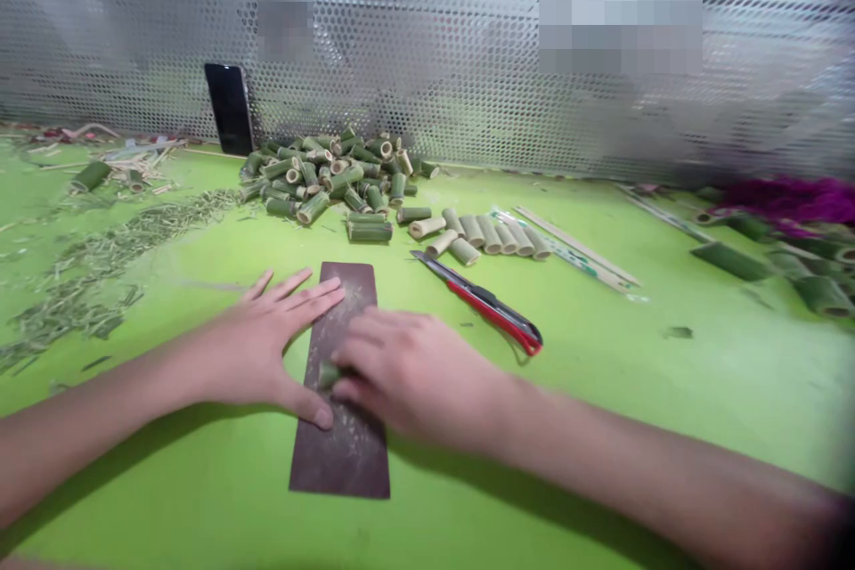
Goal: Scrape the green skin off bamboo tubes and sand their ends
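Observation:
A brown strip of sandpaper point(340, 463), dusted with pale powder, lies lengthwise on the green table. My left hand point(257, 347) is spread over its left side, with thumb and fingertips resting on the strip. Over the middle of the sandpaper, my right hand point(414, 370) is closed around a short green bamboo piece point(327, 374). Only one end of that piece shows; the fingers hide the rest. To the right of the strip lies a red and black utility knife point(491, 303) with its blade out.
Behind the hands is a heap of green bamboo pieces point(334, 174), with a row of pale peeled pieces point(500, 234) to its right. A phone point(229, 109) leans on the perforated metal wall point(434, 44). Green shavings point(134, 249) lie left; larger bamboo tubes point(731, 261) lie right.

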`<state>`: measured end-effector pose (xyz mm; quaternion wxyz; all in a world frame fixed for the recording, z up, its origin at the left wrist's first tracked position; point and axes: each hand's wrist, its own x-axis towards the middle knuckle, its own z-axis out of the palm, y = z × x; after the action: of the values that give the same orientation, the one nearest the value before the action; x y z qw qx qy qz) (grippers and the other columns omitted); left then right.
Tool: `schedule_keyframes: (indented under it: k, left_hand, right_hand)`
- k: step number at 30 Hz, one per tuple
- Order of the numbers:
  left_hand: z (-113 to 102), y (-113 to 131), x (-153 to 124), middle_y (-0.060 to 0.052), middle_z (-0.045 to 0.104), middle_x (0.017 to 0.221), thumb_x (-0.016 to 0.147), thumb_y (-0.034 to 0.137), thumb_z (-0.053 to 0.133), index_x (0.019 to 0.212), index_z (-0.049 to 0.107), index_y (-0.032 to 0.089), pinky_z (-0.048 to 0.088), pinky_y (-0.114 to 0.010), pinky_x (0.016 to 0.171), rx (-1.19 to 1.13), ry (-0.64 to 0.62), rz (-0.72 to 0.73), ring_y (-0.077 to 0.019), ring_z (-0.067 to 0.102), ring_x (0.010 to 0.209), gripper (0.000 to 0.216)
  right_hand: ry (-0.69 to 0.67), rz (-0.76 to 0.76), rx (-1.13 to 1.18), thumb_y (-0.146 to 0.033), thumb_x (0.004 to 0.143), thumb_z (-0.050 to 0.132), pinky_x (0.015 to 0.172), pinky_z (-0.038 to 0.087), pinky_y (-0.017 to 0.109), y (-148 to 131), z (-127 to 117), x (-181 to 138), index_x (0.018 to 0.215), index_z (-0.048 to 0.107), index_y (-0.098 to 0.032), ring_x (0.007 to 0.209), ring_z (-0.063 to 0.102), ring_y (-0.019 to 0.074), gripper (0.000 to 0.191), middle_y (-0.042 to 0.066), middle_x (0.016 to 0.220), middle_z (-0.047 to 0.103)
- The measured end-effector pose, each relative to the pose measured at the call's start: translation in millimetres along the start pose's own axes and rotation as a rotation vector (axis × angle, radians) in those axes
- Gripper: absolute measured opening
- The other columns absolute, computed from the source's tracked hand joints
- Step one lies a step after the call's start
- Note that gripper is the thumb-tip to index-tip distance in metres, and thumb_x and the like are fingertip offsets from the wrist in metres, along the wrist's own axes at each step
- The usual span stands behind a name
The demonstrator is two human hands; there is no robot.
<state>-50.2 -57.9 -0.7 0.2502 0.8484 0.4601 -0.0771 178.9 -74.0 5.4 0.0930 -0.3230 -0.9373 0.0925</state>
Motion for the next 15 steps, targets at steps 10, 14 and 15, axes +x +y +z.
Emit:
schedule_keyframes:
  k: [10,14,15]
  left_hand:
    - [0.1,0.1,0.4,-0.001,-0.003,0.171,0.062,0.095,0.065,0.166,0.007,0.038,0.0,-0.071,0.125,0.002,-0.008,-0.019,-0.0436,-0.007,0.157,0.133]
    - [0.5,-0.3,0.2,0.0,-0.005,0.172,0.065,0.096,0.062,0.166,0.004,0.036,-0.001,-0.069,0.126,0.013,-0.011,0.003,-0.0411,-0.009,0.158,0.131]
    - [0.4,-0.1,0.3,-0.001,-0.007,0.171,0.065,0.097,0.061,0.166,0.004,0.035,-0.001,-0.069,0.126,0.016,-0.013,-0.004,-0.0409,-0.01,0.158,0.132]
  right_hand:
    - [0.045,0.088,-0.124,-0.024,0.098,0.066,0.082,0.058,0.039,1.0,-2.4,0.4,0.092,0.072,-0.015,0.083,0.066,0.0215,0.013,0.008,0.091,0.072]
    - [0.056,-0.024,-0.09,-0.027,0.098,0.067,0.085,0.059,0.041,3.9,0.4,0.9,0.094,0.073,-0.016,0.085,0.068,0.0216,0.013,0.007,0.093,0.074]
    - [0.078,-0.007,-0.113,-0.025,0.097,0.068,0.087,0.059,0.042,5.6,1.1,1.0,0.094,0.074,-0.015,0.085,0.068,0.022,0.012,0.008,0.093,0.074]
